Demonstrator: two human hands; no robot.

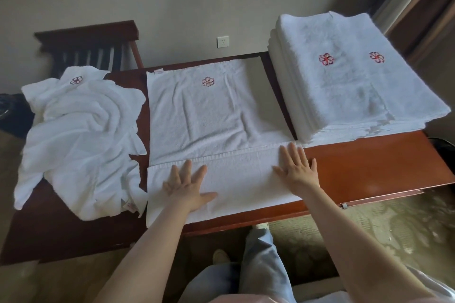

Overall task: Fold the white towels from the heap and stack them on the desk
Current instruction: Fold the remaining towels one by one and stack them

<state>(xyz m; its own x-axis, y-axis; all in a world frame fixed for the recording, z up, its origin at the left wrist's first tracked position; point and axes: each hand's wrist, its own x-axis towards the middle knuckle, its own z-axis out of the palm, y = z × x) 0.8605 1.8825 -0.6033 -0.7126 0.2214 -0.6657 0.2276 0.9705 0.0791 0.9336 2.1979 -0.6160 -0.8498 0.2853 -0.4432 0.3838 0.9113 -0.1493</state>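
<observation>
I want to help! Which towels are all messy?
The crumpled heap at the desk's left end. The middle towel lies spread flat, and the stack on the right is neatly folded.

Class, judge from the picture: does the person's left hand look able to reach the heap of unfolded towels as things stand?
Probably yes. The left hand lies flat on the spread towel, and the heap sits just beside that towel on the desk, with nothing standing between them.

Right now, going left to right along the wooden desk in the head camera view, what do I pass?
Crumpled heap of white towels, then the flat white towel with a red flower emblem spread in the middle, then the neat stack of folded white towels.
</observation>
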